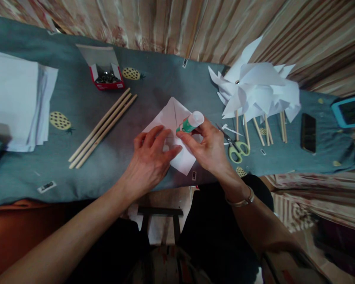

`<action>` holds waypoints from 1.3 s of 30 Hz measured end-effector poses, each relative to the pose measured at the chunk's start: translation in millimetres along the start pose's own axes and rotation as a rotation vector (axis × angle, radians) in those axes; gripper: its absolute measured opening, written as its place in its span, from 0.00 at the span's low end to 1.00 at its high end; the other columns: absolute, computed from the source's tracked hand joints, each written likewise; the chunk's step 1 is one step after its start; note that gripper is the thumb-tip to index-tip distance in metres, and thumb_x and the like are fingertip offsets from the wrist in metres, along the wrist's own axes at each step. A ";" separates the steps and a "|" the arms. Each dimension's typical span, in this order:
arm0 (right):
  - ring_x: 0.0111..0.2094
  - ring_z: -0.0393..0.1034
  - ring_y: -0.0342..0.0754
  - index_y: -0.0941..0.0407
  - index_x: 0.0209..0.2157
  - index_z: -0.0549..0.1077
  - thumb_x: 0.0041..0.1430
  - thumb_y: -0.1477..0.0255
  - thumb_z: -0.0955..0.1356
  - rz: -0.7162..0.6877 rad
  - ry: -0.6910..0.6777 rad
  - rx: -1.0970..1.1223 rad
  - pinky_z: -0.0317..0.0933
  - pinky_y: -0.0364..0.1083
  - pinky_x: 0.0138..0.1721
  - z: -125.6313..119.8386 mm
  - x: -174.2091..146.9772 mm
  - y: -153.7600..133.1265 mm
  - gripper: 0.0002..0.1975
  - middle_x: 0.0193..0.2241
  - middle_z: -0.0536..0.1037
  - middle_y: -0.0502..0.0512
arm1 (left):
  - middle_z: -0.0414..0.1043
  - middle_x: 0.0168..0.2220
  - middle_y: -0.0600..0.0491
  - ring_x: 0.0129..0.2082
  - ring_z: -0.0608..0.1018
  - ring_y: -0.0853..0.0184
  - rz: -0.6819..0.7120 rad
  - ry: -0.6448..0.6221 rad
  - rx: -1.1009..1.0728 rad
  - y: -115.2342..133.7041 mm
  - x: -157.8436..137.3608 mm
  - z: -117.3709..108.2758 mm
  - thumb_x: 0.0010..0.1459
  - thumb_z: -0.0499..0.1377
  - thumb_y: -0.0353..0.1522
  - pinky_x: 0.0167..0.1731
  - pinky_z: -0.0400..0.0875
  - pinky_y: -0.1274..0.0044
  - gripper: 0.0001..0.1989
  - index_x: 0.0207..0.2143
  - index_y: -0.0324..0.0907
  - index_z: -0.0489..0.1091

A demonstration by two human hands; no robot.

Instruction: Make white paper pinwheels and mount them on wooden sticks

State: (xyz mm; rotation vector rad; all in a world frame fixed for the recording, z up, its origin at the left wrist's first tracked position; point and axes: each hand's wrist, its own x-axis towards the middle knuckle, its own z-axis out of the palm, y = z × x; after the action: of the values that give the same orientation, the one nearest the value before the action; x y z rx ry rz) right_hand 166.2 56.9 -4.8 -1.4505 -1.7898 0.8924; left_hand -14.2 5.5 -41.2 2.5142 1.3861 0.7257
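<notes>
A square sheet of white paper (184, 161) with cut or folded lines lies on the cloth in front of me. My left hand (152, 154) rests on its left side, fingers bent and apart, pressing on the paper without gripping it. Wrapped in my right hand (208, 146) is a green and white glue stick (190, 122), tilted with its lower end down at the middle of the sheet. That end is hidden by my fingers. Just right of this hand lie scissors (239, 152) with light green handles, beside small white paper scraps (231, 129).
Three wooden sticks (103, 128) lie at left, below an open red box (108, 81) of small metal pins. A paper stack (13, 98) is far left. Several white paper pinwheels (257, 85) on sticks lie right, near a phone (309, 133) and a blue-framed device (349, 111).
</notes>
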 end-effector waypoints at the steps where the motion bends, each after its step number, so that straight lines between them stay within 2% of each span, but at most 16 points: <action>1: 0.37 0.72 0.53 0.50 0.38 0.73 0.55 0.60 0.73 0.000 -0.008 0.000 0.67 0.56 0.46 -0.3 -0.1 -0.9 0.12 0.35 0.78 0.53 | 0.62 0.61 0.45 0.62 0.63 0.44 0.001 -0.002 0.006 0.0 0.0 -0.1 0.64 0.51 0.30 0.53 0.60 0.52 0.17 0.53 0.52 0.68; 12: 0.38 0.72 0.54 0.52 0.41 0.72 0.57 0.61 0.72 -0.023 -0.071 -0.036 0.66 0.56 0.44 -4.2 -4.2 -2.1 0.13 0.38 0.78 0.56 | 0.63 0.61 0.46 0.63 0.63 0.44 -0.010 -0.007 -0.001 0.5 0.1 -1.7 0.63 0.53 0.29 0.53 0.60 0.53 0.18 0.54 0.53 0.67; 18: 0.38 0.72 0.54 0.51 0.40 0.73 0.57 0.62 0.72 -0.021 -0.065 -0.019 0.66 0.56 0.45 -6.0 -7.0 -3.8 0.11 0.37 0.77 0.55 | 0.62 0.61 0.42 0.62 0.65 0.43 0.018 0.012 0.028 0.0 -0.1 -1.7 0.64 0.51 0.30 0.51 0.60 0.52 0.16 0.53 0.50 0.67; 27: 0.38 0.72 0.54 0.50 0.41 0.73 0.57 0.61 0.72 -0.019 -0.056 -0.020 0.68 0.57 0.45 -8.1 -8.9 -0.3 0.12 0.37 0.78 0.54 | 0.62 0.61 0.44 0.62 0.64 0.44 0.021 0.009 0.045 -0.1 -0.2 -1.6 0.64 0.52 0.30 0.52 0.61 0.52 0.17 0.53 0.51 0.67; 34: 0.39 0.73 0.54 0.49 0.42 0.73 0.57 0.61 0.72 -0.032 -0.062 -0.005 0.69 0.58 0.47 -9.5 -7.9 4.2 0.13 0.39 0.79 0.53 | 0.63 0.60 0.49 0.63 0.63 0.47 -0.015 0.014 0.024 0.4 -1.0 -0.3 0.63 0.53 0.30 0.55 0.60 0.52 0.16 0.52 0.53 0.68; 39: 0.39 0.74 0.53 0.50 0.42 0.73 0.57 0.61 0.72 -0.022 -0.051 -0.009 0.68 0.57 0.47 -10.0 -7.0 4.9 0.13 0.39 0.79 0.53 | 0.62 0.61 0.48 0.63 0.62 0.43 -0.036 0.004 -0.094 0.7 -0.3 -1.2 0.63 0.53 0.29 0.56 0.57 0.49 0.16 0.52 0.52 0.70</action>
State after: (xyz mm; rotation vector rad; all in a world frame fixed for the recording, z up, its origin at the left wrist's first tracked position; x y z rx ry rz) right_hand 178.3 51.8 -3.9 -1.4233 -1.8455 0.9190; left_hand -14.4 4.8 -40.0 2.4116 1.3618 0.7700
